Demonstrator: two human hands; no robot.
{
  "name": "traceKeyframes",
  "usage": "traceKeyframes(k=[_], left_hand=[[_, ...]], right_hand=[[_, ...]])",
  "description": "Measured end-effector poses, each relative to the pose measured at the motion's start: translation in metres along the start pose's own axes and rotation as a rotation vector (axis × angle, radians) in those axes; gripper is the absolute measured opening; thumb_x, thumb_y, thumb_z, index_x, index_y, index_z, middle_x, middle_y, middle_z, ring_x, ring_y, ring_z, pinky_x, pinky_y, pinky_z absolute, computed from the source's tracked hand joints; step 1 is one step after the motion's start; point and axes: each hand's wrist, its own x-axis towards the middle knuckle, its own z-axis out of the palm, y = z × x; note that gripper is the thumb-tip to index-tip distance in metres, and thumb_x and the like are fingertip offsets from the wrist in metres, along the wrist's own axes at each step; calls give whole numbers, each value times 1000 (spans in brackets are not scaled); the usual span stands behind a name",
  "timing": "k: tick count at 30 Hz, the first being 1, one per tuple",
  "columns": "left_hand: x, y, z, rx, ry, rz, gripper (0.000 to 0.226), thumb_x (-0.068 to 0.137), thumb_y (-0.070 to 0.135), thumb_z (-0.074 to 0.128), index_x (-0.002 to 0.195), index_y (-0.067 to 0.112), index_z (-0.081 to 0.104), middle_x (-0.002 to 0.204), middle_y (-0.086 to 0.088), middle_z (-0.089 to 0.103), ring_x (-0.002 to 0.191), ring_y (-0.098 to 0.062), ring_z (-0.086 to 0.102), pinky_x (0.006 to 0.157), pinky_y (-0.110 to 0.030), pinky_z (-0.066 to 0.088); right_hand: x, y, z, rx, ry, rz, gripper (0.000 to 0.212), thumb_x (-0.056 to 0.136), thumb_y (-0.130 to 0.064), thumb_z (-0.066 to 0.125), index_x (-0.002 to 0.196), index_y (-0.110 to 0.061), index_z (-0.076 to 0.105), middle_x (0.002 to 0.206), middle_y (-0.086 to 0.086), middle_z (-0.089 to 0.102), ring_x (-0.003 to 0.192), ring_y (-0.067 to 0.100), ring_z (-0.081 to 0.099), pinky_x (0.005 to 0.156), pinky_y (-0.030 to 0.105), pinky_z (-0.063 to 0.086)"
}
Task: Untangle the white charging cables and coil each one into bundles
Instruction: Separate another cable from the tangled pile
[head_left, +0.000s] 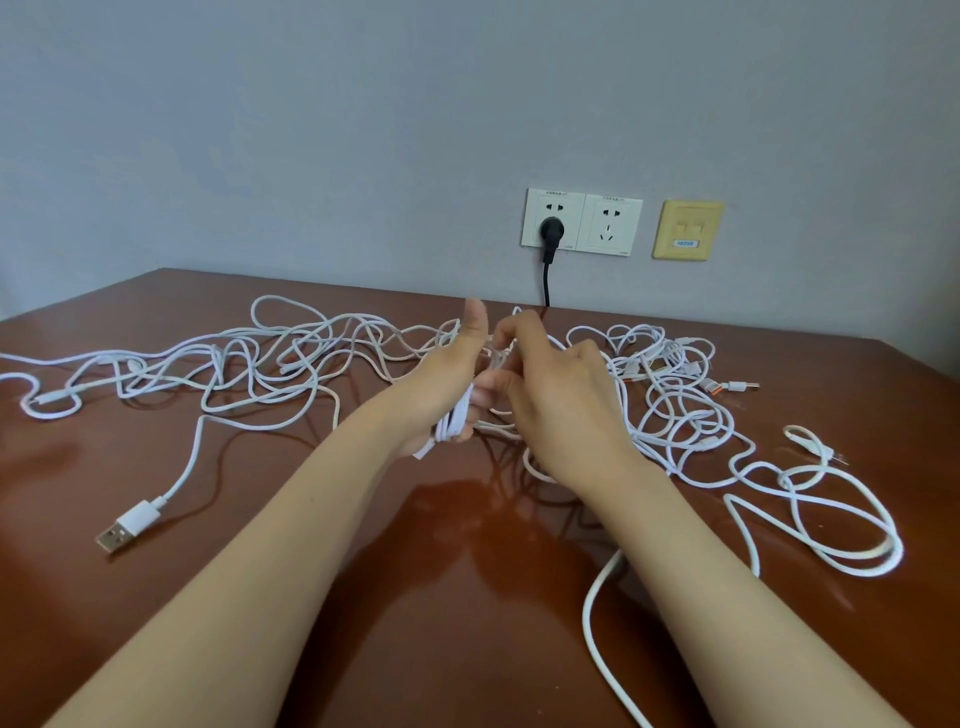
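The white cables (260, 364) lie in a loose tangle across the far half of the brown surface (415, 597), reaching from its left edge to a denser knot of loops on the right; the hands meet above the middle of the heap. The left hand (447, 384) stands thumb up with a small coil (454, 418) of several turns wound round its palm, its fingers curled in on those turns. The right hand (561, 395) is just beside it with fingers bent, and seems to pinch a strand (501, 358) close to the left thumb, though the contact itself is partly hidden. I judge that one cable is being wound while most of its length runs back into the heap, so the task is at an early stage.

The main risk is tension; the strand crosses many others, and a firm pull would likely cinch the crossings into a tight knot or drag neighbouring cables along with it. The orange-tipped connectors (714, 387) on the right sit among loops, and could catch if their cable is drawn through; the free USB plug (124, 525) at the front left could snag likewise. The coil is held only by curled fingers; if they relax, the turns may spring off and rejoin the tangle. One cable (597, 623) runs off the near edge; its hanging weight might slide it further down.
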Motion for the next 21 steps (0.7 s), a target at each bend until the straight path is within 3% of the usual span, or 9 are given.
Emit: traceKeyframes(k=[2, 4, 7, 9, 12, 15, 19, 21], left_hand=[[0, -2, 0, 60, -43, 10, 62, 75, 74, 15, 55, 21, 40, 47, 3, 30, 41, -8, 23, 41, -17, 19], [0, -2, 0, 122, -71, 4, 61, 76, 73, 17, 56, 21, 41, 47, 3, 31, 42, -8, 23, 41, -18, 18], [-3, 0, -1, 123, -70, -13, 56, 67, 75, 28, 70, 20, 37, 53, 3, 21, 47, -11, 16, 41, -18, 15], [-3, 0, -1, 116, -46, -4, 60, 68, 74, 32, 86, 17, 40, 55, 2, 20, 46, -10, 17, 40, -18, 17], [-3, 1, -1, 101, 1, 3, 52, 86, 64, 35, 77, 14, 48, 49, 3, 22, 45, -10, 17, 40, -18, 18], [-5, 5, -3, 55, 26, 5, 37, 92, 53, 41, 76, 21, 54, 39, 6, 24, 42, -9, 18, 43, -20, 16], [-3, 5, -5, -25, 62, 24, 36, 89, 50, 50, 85, 15, 53, 37, 6, 24, 41, -9, 17, 44, -21, 15], [-1, 5, -6, -90, 76, 43, 43, 88, 50, 51, 72, 11, 48, 38, 5, 25, 37, -8, 19, 39, -18, 17]], right_hand=[[-1, 3, 5, -155, 89, -11, 22, 82, -10, 57, 100, -11, 45, 62, -2, 62, 49, 27, 51, 65, 36, 19], [1, 4, 8, -255, 214, 6, 24, 74, -15, 56, 89, -13, 37, 45, -4, 50, 33, 24, 34, 61, 34, 22], [1, 7, 10, -216, 280, -8, 18, 78, -29, 46, 83, -15, 37, 40, -5, 44, 33, 24, 26, 59, 32, 38], [1, 7, 6, -88, 210, 13, 21, 82, -37, 43, 83, -18, 35, 45, -7, 47, 39, 19, 29, 69, 36, 37], [0, 7, 0, 56, 24, 52, 23, 89, -39, 44, 87, -19, 33, 52, -12, 43, 49, 6, 34, 86, 34, 28], [-1, 6, -4, 141, 8, 67, 21, 90, -36, 51, 89, -20, 37, 55, -8, 51, 54, 10, 46, 78, 29, 28], [1, 8, -10, 252, -99, 217, 30, 86, -49, 53, 90, -22, 41, 55, -7, 53, 57, 6, 49, 67, 28, 28], [1, 13, -13, 253, -137, 236, 32, 84, -54, 53, 86, -23, 46, 59, -6, 56, 61, 8, 51, 67, 29, 30]])
